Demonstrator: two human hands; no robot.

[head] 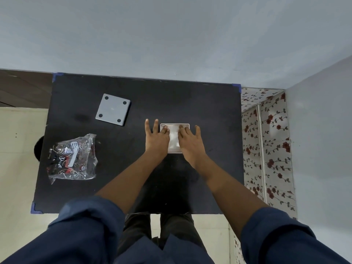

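A flat white square plate with a glossy top [174, 138] lies on the black table [209, 115], right of centre. My left hand [156, 138] covers its left side, fingers spread, some fingertips on the plate and two on the table. My right hand [190, 140] lies on its right side, fingers stretched forward over the surface. Neither hand grips anything.
A grey square slab with four dark round pads [113, 109] lies at the back left. A crumpled clear plastic bag with printed packets [73, 159] sits at the left. A flowered cloth [266, 149] hangs right of the table; a wall stands behind.
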